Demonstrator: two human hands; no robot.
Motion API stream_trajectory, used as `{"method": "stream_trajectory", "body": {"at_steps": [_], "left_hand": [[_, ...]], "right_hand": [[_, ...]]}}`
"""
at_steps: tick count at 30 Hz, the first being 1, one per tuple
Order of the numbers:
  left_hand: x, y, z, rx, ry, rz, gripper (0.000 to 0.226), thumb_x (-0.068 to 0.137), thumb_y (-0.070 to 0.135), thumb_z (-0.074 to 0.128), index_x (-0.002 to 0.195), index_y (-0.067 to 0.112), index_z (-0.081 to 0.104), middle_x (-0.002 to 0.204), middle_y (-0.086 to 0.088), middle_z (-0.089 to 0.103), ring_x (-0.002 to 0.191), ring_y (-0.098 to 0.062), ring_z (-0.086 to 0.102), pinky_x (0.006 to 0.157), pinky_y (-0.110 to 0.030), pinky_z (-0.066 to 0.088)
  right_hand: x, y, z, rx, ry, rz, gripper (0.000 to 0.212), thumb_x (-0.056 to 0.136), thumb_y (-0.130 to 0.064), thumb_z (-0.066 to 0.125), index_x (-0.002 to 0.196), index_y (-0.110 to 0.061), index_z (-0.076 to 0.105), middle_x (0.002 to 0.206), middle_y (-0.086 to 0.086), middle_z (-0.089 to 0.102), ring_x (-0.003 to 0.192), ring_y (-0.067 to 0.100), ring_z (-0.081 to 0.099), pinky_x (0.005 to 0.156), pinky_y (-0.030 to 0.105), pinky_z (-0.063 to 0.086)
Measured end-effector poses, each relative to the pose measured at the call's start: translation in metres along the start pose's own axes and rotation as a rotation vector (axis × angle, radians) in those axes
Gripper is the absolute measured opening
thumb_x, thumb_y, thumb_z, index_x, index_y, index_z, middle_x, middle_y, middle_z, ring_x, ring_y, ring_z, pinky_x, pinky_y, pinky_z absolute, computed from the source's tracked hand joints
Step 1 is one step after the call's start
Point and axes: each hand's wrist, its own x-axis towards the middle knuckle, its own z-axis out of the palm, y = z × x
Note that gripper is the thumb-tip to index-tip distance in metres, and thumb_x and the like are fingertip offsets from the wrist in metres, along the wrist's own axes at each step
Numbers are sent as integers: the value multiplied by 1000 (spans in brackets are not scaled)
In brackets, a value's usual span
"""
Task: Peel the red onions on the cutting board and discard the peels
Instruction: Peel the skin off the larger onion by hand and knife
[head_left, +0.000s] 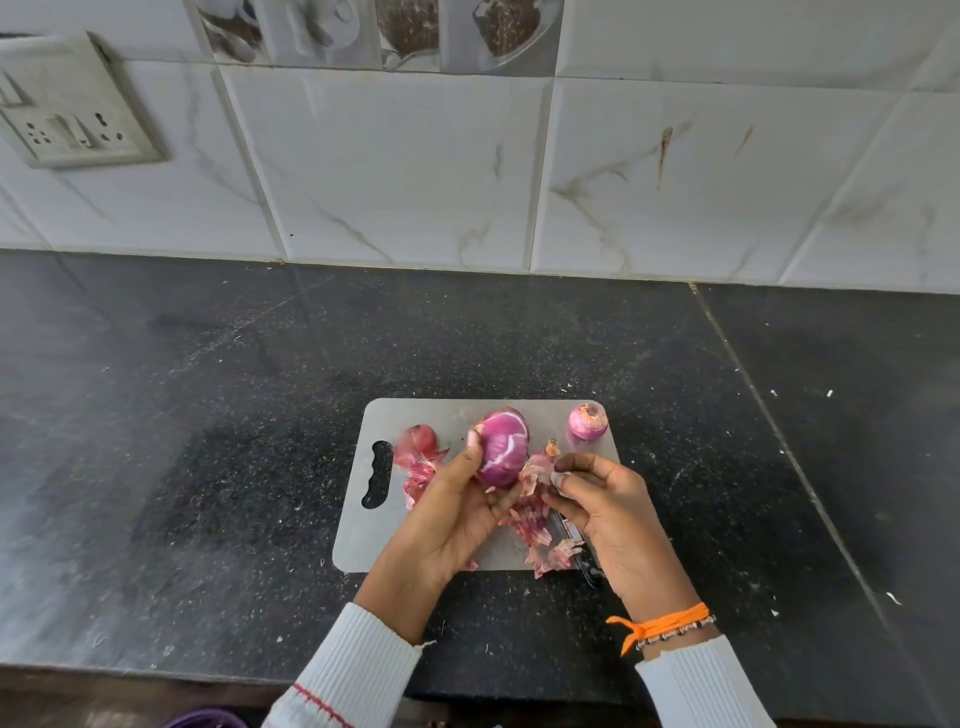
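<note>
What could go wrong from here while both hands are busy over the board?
1. A knife lies half hidden under peels right beneath the right hand; gathering the peels blind could mean a cut.
2. The small onion sits at the cutting board corner and might roll off.
3. The left hand holds the slick peeled onion by the fingers; it may slip.

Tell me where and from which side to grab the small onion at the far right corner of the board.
Grip the small onion round its rounded sides, coming from above with the right hand. It stands apart near the cutting board corner, so a top-down pinch looks unobstructed.
</note>
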Motion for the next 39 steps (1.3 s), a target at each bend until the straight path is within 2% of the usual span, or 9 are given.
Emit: {"method": "stream_trajectory", "body": {"at_steps": [4, 6, 9, 13, 18, 22, 25, 33, 39], "left_hand": [[-2, 4, 0, 92, 22, 54, 40, 75, 11, 56, 114, 3, 54, 100, -15, 62, 85, -19, 60, 64, -21, 56], [-2, 1, -1, 100, 36, 68, 52, 71, 5, 59, 122, 2, 49, 106, -17, 60, 89, -22, 60, 66, -22, 57], [-2, -3, -1, 107, 57, 92, 56, 69, 3, 62, 123, 3, 47, 107, -17, 59, 87, -22, 62, 66, -23, 57], [-3, -2, -2, 90, 59, 87, 45, 75, 0, 60, 118, 4, 49, 104, -16, 61, 84, -21, 63, 64, -24, 57], [-3, -3, -3, 149, 54, 79, 51, 70, 2, 62, 119, 4, 48, 107, -16, 60, 88, -22, 62, 68, -24, 58], [-4, -9, -3, 198, 51, 84, 56, 68, 5, 65, 121, 2, 47, 108, -18, 62, 92, -24, 64, 79, -30, 57], [-5, -11, -2, 239, 40, 88, 60, 67, 6, 67, 123, 5, 46, 109, -18, 65, 96, -26, 65, 85, -36, 55], [-7, -14, -5, 274, 45, 112, 61, 71, 8, 66, 127, 7, 43, 113, -17, 62, 97, -22, 65, 78, -28, 57], [-7, -11, 0, 245, 32, 111, 34, 86, 6, 54, 120, 3, 51, 96, -10, 69, 83, -16, 68, 68, -24, 57]], "right_hand": [[1, 6, 3, -466, 119, -238, 10, 86, -12, 63, 84, -20, 69, 84, -2, 72, 83, 11, 68, 73, 26, 55], [-2, 4, 8, -484, 93, -313, 7, 87, -20, 62, 87, -24, 68, 84, -7, 71, 82, 5, 67, 70, 17, 52], [-5, 3, 15, -432, 41, -308, 12, 82, -30, 67, 91, -22, 69, 87, -5, 72, 84, 5, 67, 72, 20, 53], [-6, 2, 16, -305, 23, -201, 16, 76, -22, 74, 91, -17, 70, 83, 2, 73, 84, 16, 70, 74, 31, 58], [-7, 0, 13, -248, 35, -180, 10, 77, -10, 73, 79, -19, 72, 74, 6, 73, 79, 23, 71, 73, 36, 59], [-8, 3, 16, -462, 169, -265, 14, 71, -12, 75, 72, -25, 68, 70, -3, 71, 70, 11, 68, 62, 19, 55], [-7, 5, 17, -566, 234, -273, 14, 69, -15, 76, 81, -18, 69, 73, -5, 69, 68, 4, 65, 54, 12, 49], [-2, 13, 16, -283, 234, -73, 17, 70, -1, 72, 78, -15, 67, 78, 10, 70, 78, 23, 69, 68, 35, 59], [-4, 3, 6, 74, 44, 14, 14, 79, 10, 62, 87, -1, 66, 72, 9, 71, 67, 16, 69, 63, 22, 58]]}}
